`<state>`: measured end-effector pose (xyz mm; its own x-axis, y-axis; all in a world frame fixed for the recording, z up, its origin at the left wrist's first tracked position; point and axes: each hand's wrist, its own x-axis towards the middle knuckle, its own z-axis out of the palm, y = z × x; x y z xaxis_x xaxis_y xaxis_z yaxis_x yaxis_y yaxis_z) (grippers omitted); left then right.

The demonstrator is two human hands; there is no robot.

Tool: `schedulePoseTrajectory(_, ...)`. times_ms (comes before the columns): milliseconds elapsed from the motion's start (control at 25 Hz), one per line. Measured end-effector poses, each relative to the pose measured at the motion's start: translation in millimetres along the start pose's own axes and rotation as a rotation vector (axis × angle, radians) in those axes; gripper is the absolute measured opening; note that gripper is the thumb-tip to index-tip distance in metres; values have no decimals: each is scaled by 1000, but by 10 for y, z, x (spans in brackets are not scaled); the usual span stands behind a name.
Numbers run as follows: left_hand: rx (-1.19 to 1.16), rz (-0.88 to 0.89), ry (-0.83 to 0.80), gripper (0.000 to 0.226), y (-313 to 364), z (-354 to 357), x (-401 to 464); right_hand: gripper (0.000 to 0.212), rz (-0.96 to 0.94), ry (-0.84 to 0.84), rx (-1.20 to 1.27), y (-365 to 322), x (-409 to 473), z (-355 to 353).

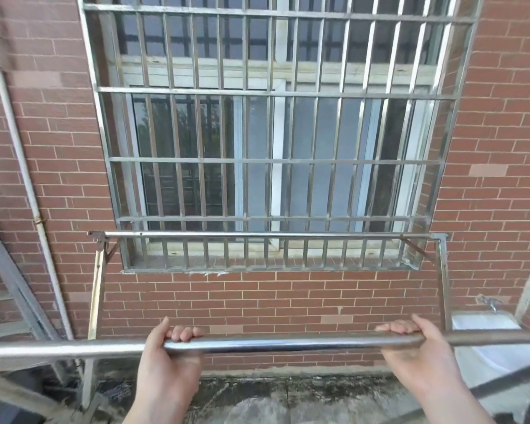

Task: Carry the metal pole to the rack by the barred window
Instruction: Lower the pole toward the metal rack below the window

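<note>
Both hands, the left hand (169, 347) at seven o'clock and the right hand (416, 344) at five, grasp the pole (288, 343) palms-up, spaced wide so it stays level. It lies crosswise, low in view, probably lined up to match the rack (257, 235) under the window (273, 133) at twelve.

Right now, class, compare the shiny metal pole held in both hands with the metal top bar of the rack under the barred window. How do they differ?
The held metal pole is gripped by the left hand and right hand; the rack's top bar is untouched, fixed between its uprights. The pole is nearer and looks thicker; the bar looks thinner, by the brick wall. The pole runs past both frame edges; the bar's ends show. Both are horizontal, silvery tubes.
</note>
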<state>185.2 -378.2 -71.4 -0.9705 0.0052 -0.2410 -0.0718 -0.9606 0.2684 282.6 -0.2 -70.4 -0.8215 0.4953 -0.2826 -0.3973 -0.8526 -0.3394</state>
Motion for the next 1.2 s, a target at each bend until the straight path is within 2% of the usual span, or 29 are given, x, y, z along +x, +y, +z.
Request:
schedulePoseTrajectory(200,5,-20,48,35,-22,63,-36,34,24,22,11,-47,46,-7)
schedulePoseTrajectory(520,17,-66,31,35,-79,56,-109,33,14,22,-4,-143,5,-32)
schedulePoseTrajectory(800,1,-41,-4,31,-61,32,-227,25,32,-28,9,-124,-85,-95)
schedulePoseTrajectory(1200,-2,-67,-57,27,-6,-28,-306,10,53,-11,24,-132,-251,-59)
